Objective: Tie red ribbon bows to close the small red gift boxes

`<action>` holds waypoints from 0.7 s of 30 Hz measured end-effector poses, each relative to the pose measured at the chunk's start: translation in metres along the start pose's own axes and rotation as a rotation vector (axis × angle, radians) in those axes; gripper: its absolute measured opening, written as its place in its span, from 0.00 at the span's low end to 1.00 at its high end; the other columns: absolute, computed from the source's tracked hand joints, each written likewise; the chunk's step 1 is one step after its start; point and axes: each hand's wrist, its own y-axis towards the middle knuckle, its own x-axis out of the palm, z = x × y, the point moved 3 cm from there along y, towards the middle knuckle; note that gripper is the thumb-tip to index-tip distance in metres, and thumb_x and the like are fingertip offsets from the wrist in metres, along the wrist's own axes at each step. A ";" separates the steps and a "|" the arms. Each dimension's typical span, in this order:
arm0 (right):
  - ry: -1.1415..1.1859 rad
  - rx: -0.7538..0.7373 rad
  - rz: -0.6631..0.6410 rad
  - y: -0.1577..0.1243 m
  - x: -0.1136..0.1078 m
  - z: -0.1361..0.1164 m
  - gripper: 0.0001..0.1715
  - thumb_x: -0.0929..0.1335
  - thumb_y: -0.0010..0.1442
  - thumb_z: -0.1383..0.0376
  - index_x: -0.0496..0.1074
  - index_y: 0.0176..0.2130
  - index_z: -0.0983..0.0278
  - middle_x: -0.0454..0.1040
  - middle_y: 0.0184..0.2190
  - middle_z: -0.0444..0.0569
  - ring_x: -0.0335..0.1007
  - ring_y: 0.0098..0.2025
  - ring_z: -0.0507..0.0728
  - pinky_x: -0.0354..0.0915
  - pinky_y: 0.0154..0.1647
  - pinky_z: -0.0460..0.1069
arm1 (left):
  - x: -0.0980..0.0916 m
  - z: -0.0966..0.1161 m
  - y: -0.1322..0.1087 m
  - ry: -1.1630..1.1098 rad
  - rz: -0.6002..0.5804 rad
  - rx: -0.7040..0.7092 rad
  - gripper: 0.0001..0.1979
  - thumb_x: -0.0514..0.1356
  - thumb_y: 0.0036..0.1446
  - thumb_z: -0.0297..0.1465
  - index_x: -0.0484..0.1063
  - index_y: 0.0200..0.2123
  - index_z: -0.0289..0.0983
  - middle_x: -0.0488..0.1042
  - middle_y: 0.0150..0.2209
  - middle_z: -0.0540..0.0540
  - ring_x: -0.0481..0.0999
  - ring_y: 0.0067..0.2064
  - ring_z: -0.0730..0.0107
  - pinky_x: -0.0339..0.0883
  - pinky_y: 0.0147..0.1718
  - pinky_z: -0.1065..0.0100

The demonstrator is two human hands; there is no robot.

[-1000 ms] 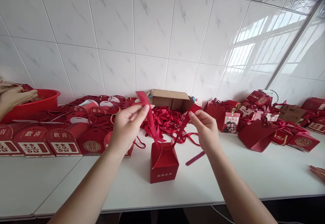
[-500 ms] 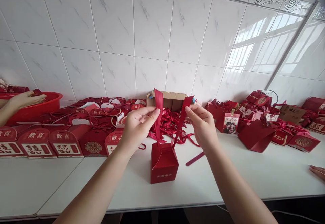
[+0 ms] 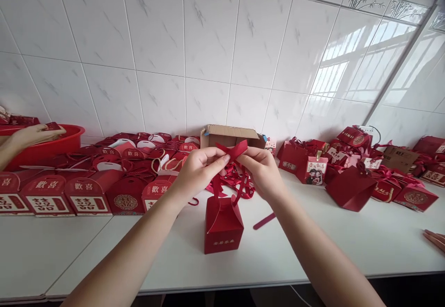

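White tabletop point(image 3: 187, 263) supports the red gift box point(image 3: 224, 233). We pinch its crossed satin ribbon point(image 3: 238, 149) — left hand point(image 3: 201, 168) and right hand point(image 3: 263, 170).

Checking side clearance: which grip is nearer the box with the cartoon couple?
Right. The right grip, pinching the red ribbon, is left of the couple box; the left grip, also on the ribbon, is farther left.

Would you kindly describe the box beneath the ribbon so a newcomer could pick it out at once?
Start at the white table, then find the left hand and right hand pinching a red ribbon. Below them stands the red box. Unlike the boxes at left, it stands alone, nearer the front edge, ribbon rising from its top.
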 end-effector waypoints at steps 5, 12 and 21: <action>-0.103 -0.020 -0.026 -0.008 0.008 0.002 0.10 0.74 0.53 0.58 0.75 0.30 0.62 0.70 0.24 0.42 0.64 0.26 0.50 0.64 0.27 0.47 | 0.002 -0.006 0.002 0.045 0.019 0.040 0.08 0.63 0.54 0.35 0.78 0.31 0.37 0.76 0.26 0.48 0.75 0.31 0.65 0.67 0.29 0.69; -0.327 -0.213 -0.200 -0.004 -0.006 -0.003 0.09 0.69 0.61 0.60 0.78 0.35 0.60 0.75 0.32 0.46 0.71 0.33 0.53 0.69 0.34 0.49 | -0.003 -0.022 0.002 -0.100 -0.104 -0.152 0.09 0.62 0.55 0.35 0.74 0.25 0.37 0.72 0.26 0.50 0.72 0.31 0.68 0.65 0.30 0.70; -1.186 -0.675 -0.221 -0.007 -0.015 -0.005 0.19 0.62 0.62 0.76 0.79 0.40 0.60 0.80 0.40 0.50 0.70 0.43 0.60 0.65 0.44 0.56 | -0.007 -0.030 0.001 -0.280 -0.195 -0.226 0.16 0.59 0.58 0.41 0.75 0.23 0.39 0.75 0.27 0.45 0.75 0.34 0.61 0.71 0.37 0.61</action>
